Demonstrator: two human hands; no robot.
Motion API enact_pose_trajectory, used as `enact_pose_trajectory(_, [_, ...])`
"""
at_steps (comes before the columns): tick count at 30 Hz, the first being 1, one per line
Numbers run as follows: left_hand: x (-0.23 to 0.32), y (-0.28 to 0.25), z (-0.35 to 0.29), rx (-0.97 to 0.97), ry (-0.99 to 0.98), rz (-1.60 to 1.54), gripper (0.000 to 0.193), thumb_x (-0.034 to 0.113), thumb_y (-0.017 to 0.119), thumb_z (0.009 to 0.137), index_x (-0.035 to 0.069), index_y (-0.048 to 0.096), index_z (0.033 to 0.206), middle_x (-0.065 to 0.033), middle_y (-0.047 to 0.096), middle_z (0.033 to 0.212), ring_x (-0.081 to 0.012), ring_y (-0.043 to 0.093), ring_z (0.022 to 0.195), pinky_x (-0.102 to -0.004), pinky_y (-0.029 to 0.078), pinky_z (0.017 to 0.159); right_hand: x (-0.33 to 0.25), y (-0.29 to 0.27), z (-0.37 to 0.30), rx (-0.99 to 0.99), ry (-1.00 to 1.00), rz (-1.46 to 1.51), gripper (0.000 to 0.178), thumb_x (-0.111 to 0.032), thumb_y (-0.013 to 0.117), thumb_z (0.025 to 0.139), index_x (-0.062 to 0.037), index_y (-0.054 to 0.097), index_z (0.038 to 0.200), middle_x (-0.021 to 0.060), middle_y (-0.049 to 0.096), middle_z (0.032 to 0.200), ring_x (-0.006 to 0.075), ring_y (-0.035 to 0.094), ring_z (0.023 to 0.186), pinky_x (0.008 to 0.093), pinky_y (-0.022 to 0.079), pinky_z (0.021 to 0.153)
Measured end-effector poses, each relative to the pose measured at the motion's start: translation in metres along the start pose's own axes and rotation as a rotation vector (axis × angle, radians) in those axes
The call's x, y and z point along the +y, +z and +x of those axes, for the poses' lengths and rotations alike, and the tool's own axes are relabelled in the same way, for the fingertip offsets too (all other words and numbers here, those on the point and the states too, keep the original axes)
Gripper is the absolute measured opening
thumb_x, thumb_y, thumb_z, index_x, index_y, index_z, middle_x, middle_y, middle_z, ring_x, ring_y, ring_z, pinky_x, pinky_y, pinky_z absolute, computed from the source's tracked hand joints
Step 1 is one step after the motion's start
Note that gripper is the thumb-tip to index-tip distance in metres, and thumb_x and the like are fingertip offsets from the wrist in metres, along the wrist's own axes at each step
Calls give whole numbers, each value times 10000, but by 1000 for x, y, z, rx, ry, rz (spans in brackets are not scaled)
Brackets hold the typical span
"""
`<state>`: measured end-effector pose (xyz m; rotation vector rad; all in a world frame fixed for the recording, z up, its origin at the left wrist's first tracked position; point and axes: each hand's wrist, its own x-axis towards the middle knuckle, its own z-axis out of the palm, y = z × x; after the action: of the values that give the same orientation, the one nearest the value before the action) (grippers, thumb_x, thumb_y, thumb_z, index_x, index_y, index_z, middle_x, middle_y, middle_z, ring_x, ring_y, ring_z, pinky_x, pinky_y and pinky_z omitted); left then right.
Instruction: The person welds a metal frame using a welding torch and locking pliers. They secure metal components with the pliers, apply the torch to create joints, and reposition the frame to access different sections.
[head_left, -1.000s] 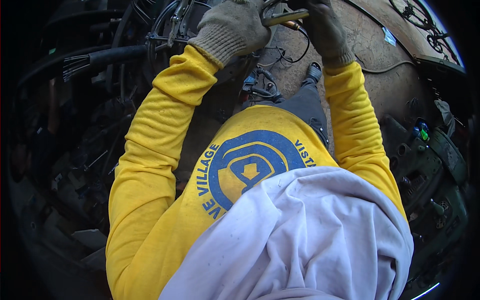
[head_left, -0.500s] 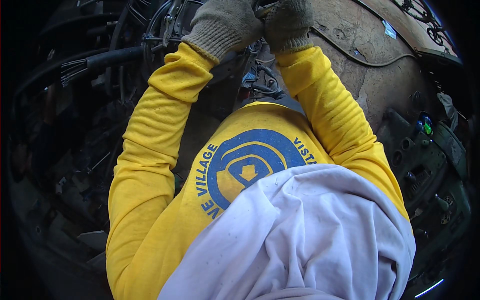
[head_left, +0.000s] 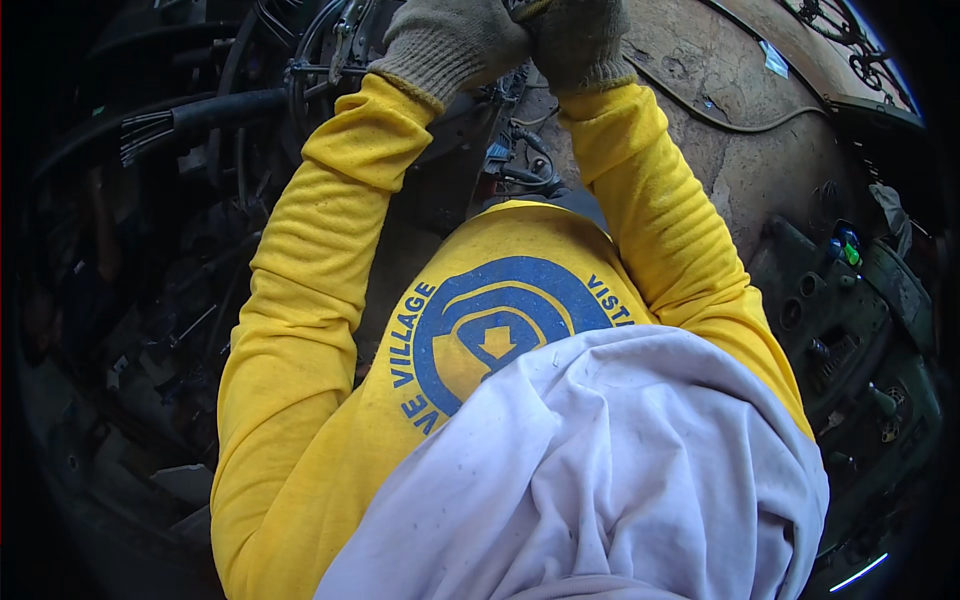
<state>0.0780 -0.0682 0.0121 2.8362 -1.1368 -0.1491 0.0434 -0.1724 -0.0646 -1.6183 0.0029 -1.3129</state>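
Both my hands wear grey-beige knitted work gloves and sit close together at the top edge, which cuts off part of them. My left hand (head_left: 455, 45) looks closed, its fingers curled in beside the right. My right hand (head_left: 580, 45) is closed as well, with its thumb side toward the left. Between them shows a bit of a thin, dark and yellowish thing (head_left: 530, 10), too small and cut off to name. Below the hands lies a dark metal part (head_left: 495, 125) with a looped black cable (head_left: 545, 165) beside it.
At left are a thick black cable with bared strands (head_left: 225, 112) and dark metal parts. A hose (head_left: 740, 128) curves over the stained floor (head_left: 690, 80) at right. A dark green machine casing (head_left: 860, 330) stands at far right. White cloth (head_left: 620, 460) hangs low in front of me.
Both hands have shifted slightly up and a little to the right, staying close together. More of the yellowish thing between them shows now.
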Motion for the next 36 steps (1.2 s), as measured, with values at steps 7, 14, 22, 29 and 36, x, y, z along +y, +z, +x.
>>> enact_pose_trajectory(7, [6,4,1,-8,-58,90,479,478,602,944,16,727,950,-256,733,905,-380,745,900,-459,589,777,-4,-4,-2,-21,5,-291,112,36,575,914,-8,644,990,97,621,832,221,624,708,321,507,609])
enact_pose_trajectory(14, [11,0,1,-44,-89,132,475,463,587,954,9,713,1011,-264,733,955,-386,742,922,-460,590,800,6,-11,-7,-116,75,-182,215,-116,635,968,-13,637,1157,96,650,959,208,642,783,345,535,659])
enact_pose_trajectory(22, [3,2,-4,-106,-55,-13,479,455,627,908,85,682,1207,-197,753,1015,-369,744,960,-480,594,863,33,-64,50,-638,820,105,646,-591,577,1005,-2,700,1240,112,738,1054,187,669,940,361,542,799])
enact_pose_trajectory(29, [0,4,-1,-147,-68,31,482,460,642,899,88,690,1200,-213,750,1006,-367,745,962,-480,596,849,19,-61,94,-960,808,-232,411,-379,634,1000,9,754,1064,86,727,914,185,635,823,343,519,769])
enact_pose_trajectory(36, [-1,1,-5,-124,-99,5,457,446,644,899,85,691,1175,-197,751,1033,-369,738,981,-473,589,868,40,-65,74,-996,360,-217,323,-302,607,1019,0,712,1062,101,690,868,178,607,819,365,510,754])
